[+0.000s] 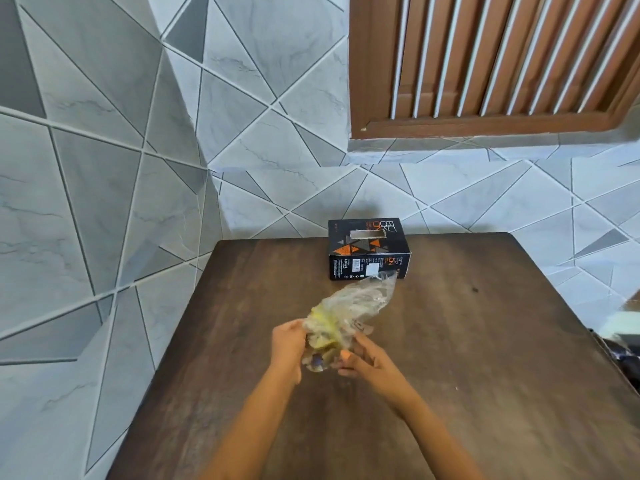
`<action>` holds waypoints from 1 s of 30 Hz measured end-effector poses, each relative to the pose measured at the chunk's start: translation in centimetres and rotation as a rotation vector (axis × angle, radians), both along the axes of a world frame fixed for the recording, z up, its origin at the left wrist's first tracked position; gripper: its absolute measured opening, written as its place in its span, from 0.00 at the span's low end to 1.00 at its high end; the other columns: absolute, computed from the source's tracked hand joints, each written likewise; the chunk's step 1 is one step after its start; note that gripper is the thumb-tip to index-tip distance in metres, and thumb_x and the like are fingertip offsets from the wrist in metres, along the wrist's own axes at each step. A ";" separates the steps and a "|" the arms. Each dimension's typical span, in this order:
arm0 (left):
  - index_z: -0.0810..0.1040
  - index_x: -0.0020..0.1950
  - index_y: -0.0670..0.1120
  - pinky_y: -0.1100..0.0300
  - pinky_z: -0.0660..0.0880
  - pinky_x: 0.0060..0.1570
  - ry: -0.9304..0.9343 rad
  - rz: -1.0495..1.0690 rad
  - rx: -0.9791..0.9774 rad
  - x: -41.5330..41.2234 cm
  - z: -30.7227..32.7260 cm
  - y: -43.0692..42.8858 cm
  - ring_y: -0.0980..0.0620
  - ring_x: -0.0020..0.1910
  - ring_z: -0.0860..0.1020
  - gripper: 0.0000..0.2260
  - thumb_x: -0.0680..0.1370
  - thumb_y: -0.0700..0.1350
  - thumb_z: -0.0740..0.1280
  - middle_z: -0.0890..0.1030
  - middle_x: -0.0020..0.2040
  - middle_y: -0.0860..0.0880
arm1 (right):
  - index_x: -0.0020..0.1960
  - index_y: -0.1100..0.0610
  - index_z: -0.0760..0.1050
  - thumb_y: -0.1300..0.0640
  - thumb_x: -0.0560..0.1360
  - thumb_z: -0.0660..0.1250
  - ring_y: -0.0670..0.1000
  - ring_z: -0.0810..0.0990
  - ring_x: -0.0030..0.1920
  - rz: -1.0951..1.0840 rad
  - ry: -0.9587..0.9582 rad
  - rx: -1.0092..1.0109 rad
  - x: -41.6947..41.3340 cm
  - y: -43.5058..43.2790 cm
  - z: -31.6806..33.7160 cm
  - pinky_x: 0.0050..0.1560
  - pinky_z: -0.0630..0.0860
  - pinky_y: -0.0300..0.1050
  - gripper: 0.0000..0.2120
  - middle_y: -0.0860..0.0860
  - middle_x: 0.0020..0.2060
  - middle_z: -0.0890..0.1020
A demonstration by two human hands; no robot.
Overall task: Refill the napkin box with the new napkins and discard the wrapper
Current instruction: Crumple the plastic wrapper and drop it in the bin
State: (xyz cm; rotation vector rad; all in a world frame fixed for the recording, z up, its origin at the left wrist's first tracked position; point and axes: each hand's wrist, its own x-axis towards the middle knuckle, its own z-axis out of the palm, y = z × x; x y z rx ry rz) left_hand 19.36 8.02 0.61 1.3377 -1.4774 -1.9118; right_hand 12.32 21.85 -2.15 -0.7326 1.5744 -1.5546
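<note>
Both hands [287,351] on wrapper [349,308], prob. empty, pointing up-right.

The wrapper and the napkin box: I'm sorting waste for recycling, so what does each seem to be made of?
The wrapper, held in both the left hand and the right hand, looks like thin clear plastic film: see-through, glossy, crumpled, with yellow print. The napkin box appears to be printed cardboard, matte black with orange triangles, sharp folded edges and a torn-looking slot on top.

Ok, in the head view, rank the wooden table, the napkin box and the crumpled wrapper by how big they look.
1. Wooden table, by far the largest.
2. and 3. Napkin box and wrapper look alike; the wrapper is crumpled and nearer the camera, so I won't rank them.
</note>
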 end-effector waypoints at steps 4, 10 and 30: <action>0.80 0.41 0.40 0.62 0.71 0.37 -0.115 -0.233 -0.384 -0.5 0.5 2.1 0.49 0.39 0.76 0.11 0.78 0.40 0.60 0.79 0.39 0.44 | 0.62 0.48 0.70 0.60 0.76 0.63 0.41 0.81 0.51 -0.089 0.078 -0.062 -0.5 -0.7 0.8 0.51 0.78 0.38 0.16 0.41 0.51 0.82; 0.81 0.56 0.47 0.69 0.67 0.51 -0.308 -0.584 -0.815 -0.1 -0.3 3.8 0.53 0.53 0.69 0.12 0.78 0.49 0.62 0.70 0.48 0.49 | 0.54 0.56 0.77 0.65 0.76 0.62 0.38 0.81 0.42 -0.219 0.066 -0.054 -2.3 -0.3 1.1 0.44 0.77 0.31 0.10 0.49 0.45 0.83; 0.76 0.61 0.50 0.59 0.75 0.60 0.201 -0.744 -0.284 0.4 1.6 3.4 0.54 0.58 0.79 0.24 0.66 0.44 0.77 0.78 0.59 0.50 | 0.62 0.49 0.64 0.61 0.78 0.58 0.58 0.81 0.47 -0.389 -0.274 -0.056 -2.8 0.5 2.8 0.36 0.79 0.46 0.15 0.57 0.53 0.77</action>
